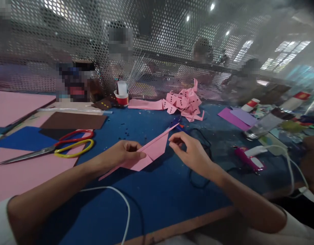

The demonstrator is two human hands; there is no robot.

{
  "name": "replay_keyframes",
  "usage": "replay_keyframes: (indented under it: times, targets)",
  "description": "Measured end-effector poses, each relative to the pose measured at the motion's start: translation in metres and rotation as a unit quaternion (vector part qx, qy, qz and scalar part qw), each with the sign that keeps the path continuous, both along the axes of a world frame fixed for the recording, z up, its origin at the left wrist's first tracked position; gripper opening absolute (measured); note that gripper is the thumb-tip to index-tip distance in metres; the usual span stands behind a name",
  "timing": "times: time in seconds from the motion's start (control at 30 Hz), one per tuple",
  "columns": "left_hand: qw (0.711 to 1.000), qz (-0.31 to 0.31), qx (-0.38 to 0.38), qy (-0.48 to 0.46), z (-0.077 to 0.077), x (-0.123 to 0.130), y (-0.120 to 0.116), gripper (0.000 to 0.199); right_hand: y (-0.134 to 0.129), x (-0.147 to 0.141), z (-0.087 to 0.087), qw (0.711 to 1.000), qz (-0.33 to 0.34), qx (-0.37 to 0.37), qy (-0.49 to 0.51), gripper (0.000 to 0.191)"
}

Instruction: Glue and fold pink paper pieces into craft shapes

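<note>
My left hand [125, 153] is closed on a folded pink paper piece [154, 149], with the thumb on top near its middle. A long narrow strip runs along the piece's upper edge, and both ends come to points. My right hand [191, 149] hovers just beside the piece's right end. Its fingers are curled, with a small gap between thumb and forefinger and nothing seen in it. Behind the paper's upper tip lies a blue tool [181, 127], partly hidden, with a dark cord.
Scissors [55, 148] with red and yellow handles lie at left on coloured sheets. Behind are a pile of dotted pink paper shapes [184, 103] and a paper cup [121, 98]. A magenta device [250, 160] with a white cord lies at right. Perforated metal mesh [159, 41] stands behind.
</note>
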State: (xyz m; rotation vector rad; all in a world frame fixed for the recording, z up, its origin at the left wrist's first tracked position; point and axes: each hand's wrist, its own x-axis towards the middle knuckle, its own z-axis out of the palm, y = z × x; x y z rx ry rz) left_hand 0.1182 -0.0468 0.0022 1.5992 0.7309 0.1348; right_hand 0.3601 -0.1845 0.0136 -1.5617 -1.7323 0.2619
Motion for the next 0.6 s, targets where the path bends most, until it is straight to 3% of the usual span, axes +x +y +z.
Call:
replay_keyframes:
  times: [0.2, 0.4, 0.5, 0.6]
  targets:
    - [0.998, -0.021, -0.054, -0.004, -0.006, -0.001, 0.004, 0.028, -0.001, -0.014, -0.023, 0.997, -0.015, -0.002, 0.079, 0.008]
    - [0.997, -0.039, -0.061, -0.004, -0.007, 0.0, 0.006, 0.031, -0.005, -0.02, -0.03, 0.99, -0.021, -0.041, 0.137, 0.014]
    - [0.996, -0.049, -0.078, -0.006, -0.006, -0.002, 0.005, 0.031, -0.006, -0.021, -0.033, 0.995, -0.028, -0.016, 0.095, 0.013]
    - [0.996, -0.037, -0.08, -0.006, -0.006, -0.003, 0.005, 0.03, -0.008, -0.022, -0.034, 0.998, 0.002, 0.057, -0.033, 0.013]
